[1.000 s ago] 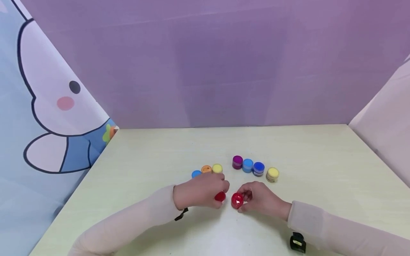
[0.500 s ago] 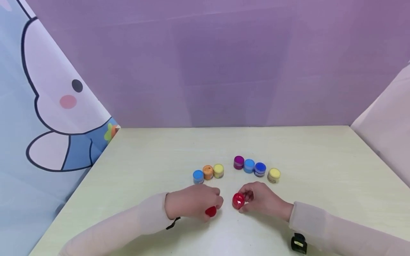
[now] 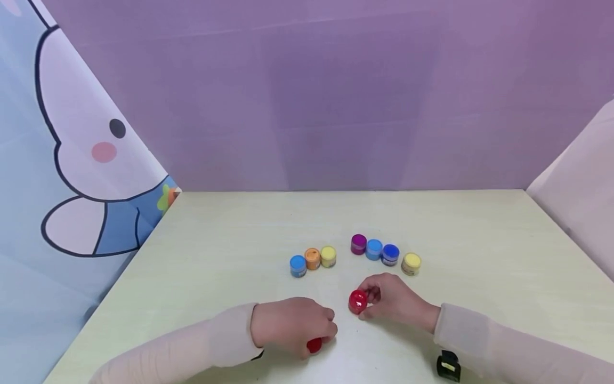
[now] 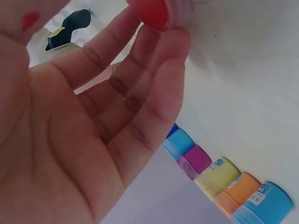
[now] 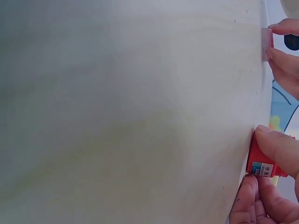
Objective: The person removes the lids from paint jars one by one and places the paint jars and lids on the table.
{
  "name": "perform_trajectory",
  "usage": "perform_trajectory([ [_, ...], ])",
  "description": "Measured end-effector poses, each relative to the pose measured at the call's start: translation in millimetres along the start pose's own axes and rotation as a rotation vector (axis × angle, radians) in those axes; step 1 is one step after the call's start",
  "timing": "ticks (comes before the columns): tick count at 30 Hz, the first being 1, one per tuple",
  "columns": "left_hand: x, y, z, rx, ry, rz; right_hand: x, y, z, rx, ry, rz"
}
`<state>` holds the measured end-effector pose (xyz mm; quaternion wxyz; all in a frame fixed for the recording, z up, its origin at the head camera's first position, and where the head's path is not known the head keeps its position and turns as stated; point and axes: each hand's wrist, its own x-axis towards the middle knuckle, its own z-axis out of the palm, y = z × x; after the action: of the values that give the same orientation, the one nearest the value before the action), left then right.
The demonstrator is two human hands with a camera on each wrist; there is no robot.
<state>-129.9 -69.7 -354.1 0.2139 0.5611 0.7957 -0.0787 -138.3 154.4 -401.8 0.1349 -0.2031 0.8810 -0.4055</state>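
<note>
Two red pieces are held at once: a red lid [image 3: 314, 345] is pinched in the fingers of the left hand [image 3: 295, 325], and a red jar [image 3: 357, 302] is gripped upright on the table [image 3: 240, 229] by the right hand [image 3: 395, 301]. And now the lid has been drawn nearer, away from the jar, which is kept in place! So lid and jar are well apart; the uncovering can be judged done. Farther out, at far left, a light blue jar [image 3: 298, 265], an orange jar [image 3: 312, 258] and a yellow jar [image 3: 328, 256] are lined up; to their right, four more jars are seen, led by a purple jar [image 3: 358, 244]. Over to the wrists: by the left view, a red mark [image 4: 31, 21] is shown on the hand, hidden from the head view. By the right view, a printed label [image 5: 262, 169] is revealed on the red jar. Whether the table is touched by the lid cannot be told.
</note>
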Motion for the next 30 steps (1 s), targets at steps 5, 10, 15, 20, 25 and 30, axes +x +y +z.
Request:
perform_trajectory([
  [5, 0.9, 0.3, 0.3, -0.029, -0.002, -0.002, 0, 0, 0, 0.001, 0.000, 0.005],
  [10, 0.9, 1.2, -1.5, -0.044, -0.006, 0.012, 0, -1, 2, 0.011, -0.005, 0.029],
  [15, 0.6, 1.2, -4.2, -0.041, -0.008, 0.007, 0, -1, 3, 0.028, -0.012, 0.036],
  [20, 1.1, -4.2, -10.4, -0.073, 0.031, -0.034, 1, -1, 2, 0.021, -0.017, 0.043],
  [25, 4.5, -13.2, -19.8, -0.091, 0.116, -0.097, 1, -2, -1, 0.028, -0.030, 0.053],
  [30, 11.1, -17.3, -27.9, -0.069, 0.187, -0.105, 1, 0, -4, 0.036, -0.039, 0.042],
])
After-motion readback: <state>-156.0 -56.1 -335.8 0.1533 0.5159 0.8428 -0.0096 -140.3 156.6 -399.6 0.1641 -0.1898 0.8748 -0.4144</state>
